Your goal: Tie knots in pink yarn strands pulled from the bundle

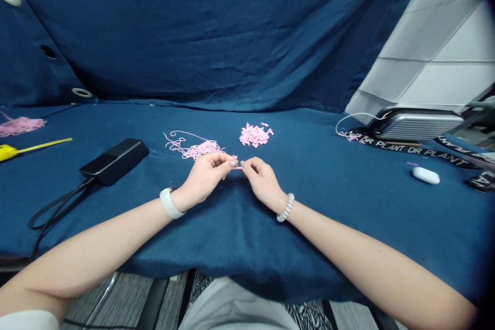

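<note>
While my left hand [204, 178] and right hand [263, 182] meet just beyond the near edge of the navy cloth-covered tabletop [328, 227], a short piece of pink yarn [237, 167] lies pinched between them. Left hand: mostly closed, thumb and fingertips together on the piece, white wristband [169, 203] at the wrist. Right hand: also mostly closed, its thumb and fingertips pinching the piece from the other side, coiled spiral bracelet [286, 208] at the wrist. The fingertips of the two hands are almost touching; exactly how much of the yarn each one has cannot be told, as it is small and largely hidden.

Directly beyond the left hand lies a loose tangle of long pink yarn [195, 148]. To its right, beyond the right hand, sits a heap of short pink yarn pieces [255, 135]. The two are near each other but apart.

Toward the left edge: a bundle of pink yarn [19, 125], a yellow tool [7, 152] with a thin strip, and a black power bank [114, 161] with a black cable [58, 209] trailing nearer. Toward the right edge: a ribbed silver case [415, 124], a black strap [406, 149] printed DR PLANT, and a white oval case [425, 175].
</note>
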`<state>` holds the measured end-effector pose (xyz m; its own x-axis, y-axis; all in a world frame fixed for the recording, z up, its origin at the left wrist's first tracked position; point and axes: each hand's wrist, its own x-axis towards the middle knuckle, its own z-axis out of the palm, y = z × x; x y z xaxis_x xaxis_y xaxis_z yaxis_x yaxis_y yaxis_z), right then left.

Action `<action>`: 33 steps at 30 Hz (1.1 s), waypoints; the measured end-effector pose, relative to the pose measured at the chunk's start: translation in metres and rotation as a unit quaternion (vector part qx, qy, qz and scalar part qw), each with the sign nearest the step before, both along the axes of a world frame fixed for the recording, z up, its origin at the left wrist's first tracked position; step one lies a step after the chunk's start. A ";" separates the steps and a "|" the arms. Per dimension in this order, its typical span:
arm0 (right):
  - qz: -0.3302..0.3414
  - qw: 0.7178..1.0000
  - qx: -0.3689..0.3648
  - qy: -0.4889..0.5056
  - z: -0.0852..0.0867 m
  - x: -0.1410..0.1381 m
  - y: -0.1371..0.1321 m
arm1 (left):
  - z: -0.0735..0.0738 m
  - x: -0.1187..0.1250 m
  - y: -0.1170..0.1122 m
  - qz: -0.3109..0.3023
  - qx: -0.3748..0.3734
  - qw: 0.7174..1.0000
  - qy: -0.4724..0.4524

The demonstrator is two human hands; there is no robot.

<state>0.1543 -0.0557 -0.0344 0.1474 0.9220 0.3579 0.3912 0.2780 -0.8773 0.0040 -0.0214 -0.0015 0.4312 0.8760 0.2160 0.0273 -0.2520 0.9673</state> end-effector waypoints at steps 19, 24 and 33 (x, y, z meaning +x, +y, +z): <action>0.134 0.990 0.001 0.040 0.013 0.010 -0.008 | -0.005 0.003 -0.011 -0.148 -0.288 0.945 0.052; 0.183 0.961 -0.147 0.150 0.019 0.016 -0.001 | -0.005 0.003 -0.012 -0.137 -0.174 0.975 0.018; 0.342 0.908 -0.236 0.057 0.038 0.026 -0.009 | -0.002 0.000 -0.014 -0.136 -0.040 0.988 0.064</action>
<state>0.1802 -0.0646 0.0041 -0.5057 0.8588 -0.0824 0.1685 0.0046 -0.9857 0.0041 -0.0353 -0.0033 0.6725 0.7359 0.0789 0.0925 -0.1893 0.9776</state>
